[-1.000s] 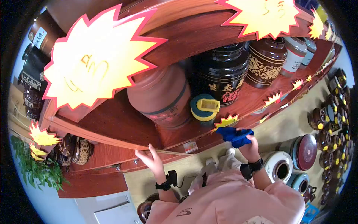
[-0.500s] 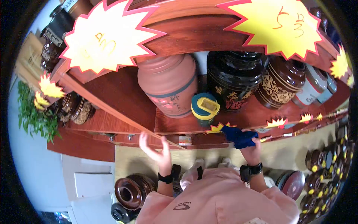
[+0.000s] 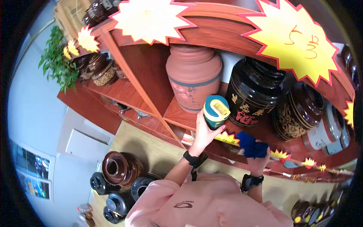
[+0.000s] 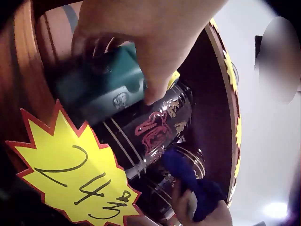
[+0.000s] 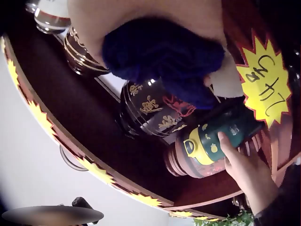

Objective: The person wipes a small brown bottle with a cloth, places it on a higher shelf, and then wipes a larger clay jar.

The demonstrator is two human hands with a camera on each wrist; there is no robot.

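In the head view my left hand (image 3: 204, 134) grips a dark green bottle with a yellow-rimmed lid (image 3: 217, 109), thumb on one side and fingers around the other. The right wrist view shows small yellow prints on that bottle (image 5: 223, 137). Bunched in my right hand (image 3: 259, 162) is a dark blue cloth (image 3: 252, 146), with a small pale piece (image 5: 229, 77) beside it in the right wrist view. Behind the bottle stand a reddish clay jar (image 3: 194, 72) and a glossy black jar with gold and red writing (image 3: 255, 96).
A brown patterned jar (image 3: 297, 113) and a grey-white jar (image 3: 327, 126) stand further right on the wooden shelf. Starburst price tags (image 3: 227, 138) line its front edge. An upright divider (image 3: 138, 85) rises left of the clay jar. Brown and black jars (image 3: 123, 168) stand on the floor.
My left hand, empty and apart from the bottle before, has reached up and taken hold of it. The right hand keeps the blue cloth near the shelf edge. The head view has turned.
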